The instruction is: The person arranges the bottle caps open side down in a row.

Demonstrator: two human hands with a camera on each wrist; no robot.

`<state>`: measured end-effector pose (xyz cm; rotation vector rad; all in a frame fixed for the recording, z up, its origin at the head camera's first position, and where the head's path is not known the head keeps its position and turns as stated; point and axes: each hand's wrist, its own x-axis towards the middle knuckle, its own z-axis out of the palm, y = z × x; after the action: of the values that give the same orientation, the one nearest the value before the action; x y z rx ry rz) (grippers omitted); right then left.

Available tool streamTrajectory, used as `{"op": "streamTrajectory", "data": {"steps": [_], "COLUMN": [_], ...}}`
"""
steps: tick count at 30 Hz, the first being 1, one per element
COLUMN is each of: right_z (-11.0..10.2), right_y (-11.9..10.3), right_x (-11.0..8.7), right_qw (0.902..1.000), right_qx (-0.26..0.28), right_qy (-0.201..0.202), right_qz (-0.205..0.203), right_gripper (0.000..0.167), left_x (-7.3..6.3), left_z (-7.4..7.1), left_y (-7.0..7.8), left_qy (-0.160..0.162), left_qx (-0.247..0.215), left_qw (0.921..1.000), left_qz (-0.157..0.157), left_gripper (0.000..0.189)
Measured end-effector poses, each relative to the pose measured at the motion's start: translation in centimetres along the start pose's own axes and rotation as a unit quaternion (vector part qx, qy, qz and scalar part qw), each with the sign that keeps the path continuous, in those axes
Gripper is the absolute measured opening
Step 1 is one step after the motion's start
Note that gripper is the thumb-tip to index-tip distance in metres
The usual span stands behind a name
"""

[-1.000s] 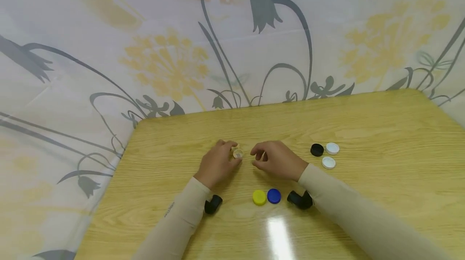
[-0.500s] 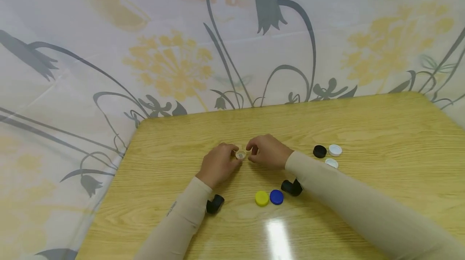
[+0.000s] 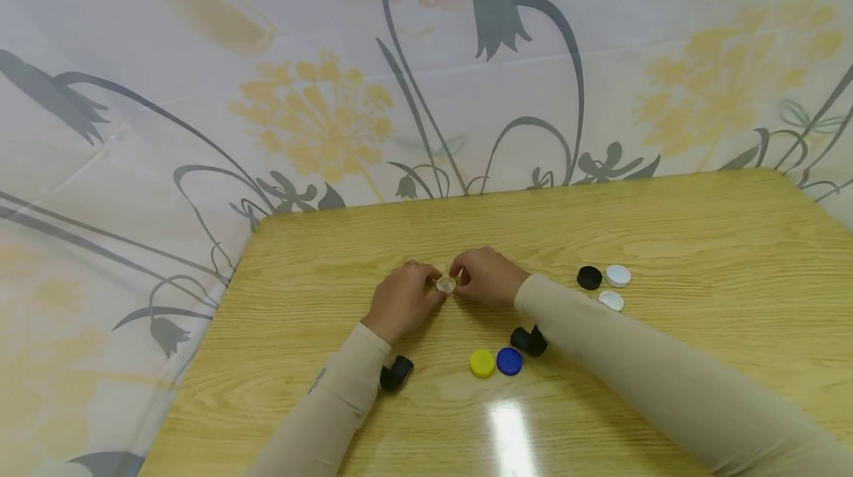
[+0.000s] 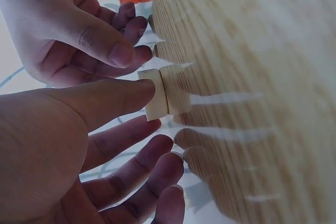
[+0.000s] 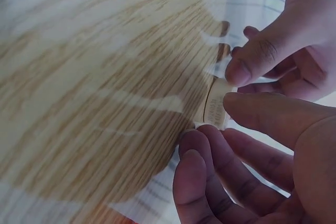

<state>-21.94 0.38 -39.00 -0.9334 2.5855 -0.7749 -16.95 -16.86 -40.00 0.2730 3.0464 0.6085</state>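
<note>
A small cream-coloured bottle cap (image 3: 446,284) sits hollow side up on the wooden table between both hands. My left hand (image 3: 403,301) pinches it from the left, the thumb on its near side and the fingers curving round the far side. From the right, my right hand (image 3: 489,278) holds the cap's edge between thumb and fingertips. In the right wrist view fine ridges show on the cap's side wall (image 5: 216,106), with the right thumb right over its edge. The left wrist view shows its plain, smooth-looking side (image 4: 156,106) behind the left thumb.
A yellow cap (image 3: 482,364) and a blue cap (image 3: 509,361) lie side by side nearer the body. To the right are a black cap (image 3: 589,278) and two white caps (image 3: 618,275). Patterned cloth (image 3: 320,114) hangs behind the wooden table (image 3: 706,255).
My right hand has moved left to the cream cap, and its thumb and fingers have come together at the cap's edge. The left hand stays around it. The view has shifted slightly.
</note>
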Motion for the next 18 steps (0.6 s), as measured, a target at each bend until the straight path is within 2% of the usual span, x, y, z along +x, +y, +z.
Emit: {"op": "streamTrajectory", "data": {"steps": [18], "right_z": [0.58], "right_y": [-0.12], "right_x": [0.32], "right_qw": [1.0000], "right_qx": [-0.009], "right_qy": [0.001], "right_qz": [-0.001], "right_gripper": [0.025], "left_x": [-0.09], "left_z": [-0.18], "left_y": [0.06], "left_qy": [-0.004], "left_qx": [0.003], "left_qw": [1.0000], "left_qz": [0.006], "left_gripper": [0.029]}}
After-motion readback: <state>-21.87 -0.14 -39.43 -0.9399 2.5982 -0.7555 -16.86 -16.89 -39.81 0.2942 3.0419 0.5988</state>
